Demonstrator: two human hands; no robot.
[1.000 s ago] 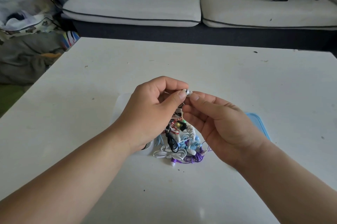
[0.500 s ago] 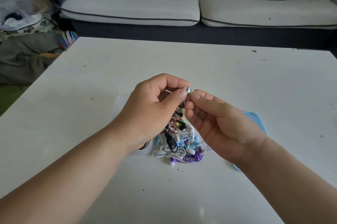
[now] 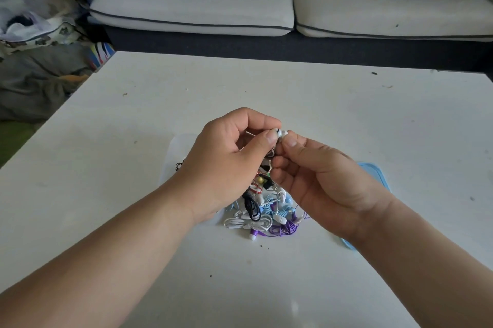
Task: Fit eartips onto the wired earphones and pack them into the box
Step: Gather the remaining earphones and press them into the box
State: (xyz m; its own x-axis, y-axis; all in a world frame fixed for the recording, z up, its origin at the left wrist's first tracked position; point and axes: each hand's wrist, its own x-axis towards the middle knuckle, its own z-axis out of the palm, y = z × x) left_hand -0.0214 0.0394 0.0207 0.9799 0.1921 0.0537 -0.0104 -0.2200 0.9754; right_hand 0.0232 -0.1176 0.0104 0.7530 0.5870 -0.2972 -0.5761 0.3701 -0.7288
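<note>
Just above the pile of earphones [image 3: 266, 210], my left hand [image 3: 226, 165] pinches a white earbud [image 3: 278, 133], nozzle pointing right, touching what looks like the eartip [image 3: 285, 133] pinched by my right hand [image 3: 320, 183], both hands equally near.

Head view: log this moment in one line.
step: fitting eartip | left hand: pinches earbud | right hand: pinches eartip | earphone pile: on table
</note>
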